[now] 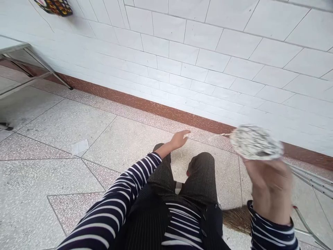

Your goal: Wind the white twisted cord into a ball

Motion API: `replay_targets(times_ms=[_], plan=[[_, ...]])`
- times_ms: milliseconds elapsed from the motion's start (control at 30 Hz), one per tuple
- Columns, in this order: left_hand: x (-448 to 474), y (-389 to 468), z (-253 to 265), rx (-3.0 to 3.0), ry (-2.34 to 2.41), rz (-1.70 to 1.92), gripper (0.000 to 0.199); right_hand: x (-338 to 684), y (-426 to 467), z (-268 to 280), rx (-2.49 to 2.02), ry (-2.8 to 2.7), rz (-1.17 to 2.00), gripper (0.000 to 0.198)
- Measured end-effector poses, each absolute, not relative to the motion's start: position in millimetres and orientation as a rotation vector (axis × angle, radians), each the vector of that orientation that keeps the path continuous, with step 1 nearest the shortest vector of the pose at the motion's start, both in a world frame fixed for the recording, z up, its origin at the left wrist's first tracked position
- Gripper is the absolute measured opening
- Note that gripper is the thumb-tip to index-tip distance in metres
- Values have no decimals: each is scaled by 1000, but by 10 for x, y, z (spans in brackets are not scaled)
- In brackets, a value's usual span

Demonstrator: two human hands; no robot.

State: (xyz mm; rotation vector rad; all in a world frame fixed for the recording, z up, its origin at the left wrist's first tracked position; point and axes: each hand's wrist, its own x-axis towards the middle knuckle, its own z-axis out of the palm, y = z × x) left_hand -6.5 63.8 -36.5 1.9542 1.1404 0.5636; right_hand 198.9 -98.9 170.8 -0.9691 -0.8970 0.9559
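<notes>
In the head view my right hand (272, 178), blurred by motion, is raised at the right. It grips a round, flat white-and-grey woven piece (256, 142) by its lower edge. From the left side of this piece a pale cord end (221, 134) sticks out. My left hand (179, 139) hovers above my knees, empty, with its fingers stretched toward the wall. A gap separates it from the woven piece. My right fingers are partly hidden behind the woven piece and smeared.
A white tiled wall (174, 55) with a red-brown skirting (135, 100) runs ahead. A metal-legged table (33, 59) stands at far left. White paper (80, 147) lies on the floor. Beside me at right are a straw broom (236, 218) and metal tubing (309, 177).
</notes>
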Motion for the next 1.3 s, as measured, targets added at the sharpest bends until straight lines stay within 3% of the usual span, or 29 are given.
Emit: replay_targets(times_ms=[67, 233, 567, 700, 833, 1033, 1300], plan=[[189, 466, -166, 1845, 845, 707, 48, 1873, -857, 1503, -1061, -859, 1116, 51], [445, 56, 17, 1602, 601, 717, 28, 1772, -628, 1301, -1120, -827, 1251, 45], [-292, 152, -404, 1687, 782, 418, 30, 2429, -644, 1342, -1190, -851, 942, 41], [-371, 0, -278, 1989, 825, 261, 29, 2525, -494, 1200, -1452, -1066, 707, 58], [-382, -255, 33, 2359, 676, 252, 34, 2507, -298, 803, -1836, -1140, 476, 64], [-326, -98, 485, 2735, 697, 541, 39, 2059, -406, 220, -1754, -1268, 776, 38], [-151, 494, 328, 2456, 739, 463, 34, 1629, -880, 33, -1477, -1280, 1125, 38]])
